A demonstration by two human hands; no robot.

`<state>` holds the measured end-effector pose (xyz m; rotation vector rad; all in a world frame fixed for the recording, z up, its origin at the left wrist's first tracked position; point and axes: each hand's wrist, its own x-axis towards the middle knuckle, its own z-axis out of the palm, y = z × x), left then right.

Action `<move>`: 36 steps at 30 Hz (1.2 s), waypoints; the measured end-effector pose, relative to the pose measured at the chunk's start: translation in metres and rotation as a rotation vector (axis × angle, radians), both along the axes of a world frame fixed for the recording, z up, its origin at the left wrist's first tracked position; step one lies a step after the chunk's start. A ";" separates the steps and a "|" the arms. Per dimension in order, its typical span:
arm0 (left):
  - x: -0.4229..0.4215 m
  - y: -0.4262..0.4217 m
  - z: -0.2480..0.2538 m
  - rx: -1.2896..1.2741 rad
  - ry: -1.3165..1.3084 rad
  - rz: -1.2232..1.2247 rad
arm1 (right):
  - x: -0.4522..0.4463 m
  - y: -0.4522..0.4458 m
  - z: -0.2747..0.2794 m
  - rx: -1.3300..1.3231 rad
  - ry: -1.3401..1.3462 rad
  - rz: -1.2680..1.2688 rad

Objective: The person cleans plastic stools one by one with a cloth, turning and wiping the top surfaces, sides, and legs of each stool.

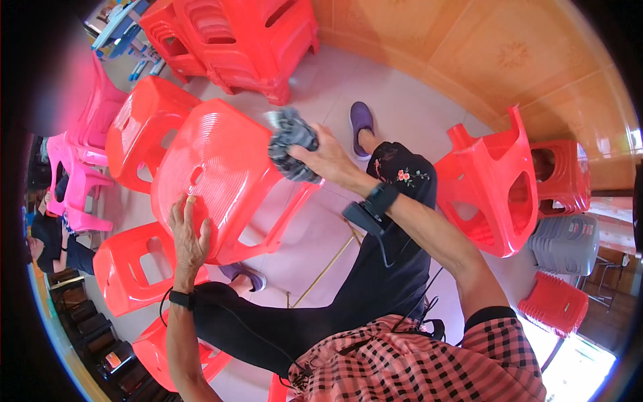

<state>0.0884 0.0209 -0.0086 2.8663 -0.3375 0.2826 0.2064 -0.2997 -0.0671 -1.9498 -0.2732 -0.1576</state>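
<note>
A red plastic stool with a ridged seat stands in front of my knees, its top turned toward me. My left hand rests on the seat's near edge, fingers stretched out beside the small hole in its middle. In my right hand is a crumpled dark grey cloth, gripped by the thumb and fingers. The cloth is at the right edge of the stool, slightly blurred; I cannot tell whether it touches the plastic. Both wrists wear black bands.
More red stools stand to the left. Tall stacks of red stools rise at the back. On the right lies a tipped red stool, with grey stacked stools beyond. A person is at far left. A tiled wall bounds the right.
</note>
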 end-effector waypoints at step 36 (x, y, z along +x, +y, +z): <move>0.009 -0.042 0.000 0.077 0.113 0.339 | 0.021 0.035 -0.242 0.018 0.847 -0.827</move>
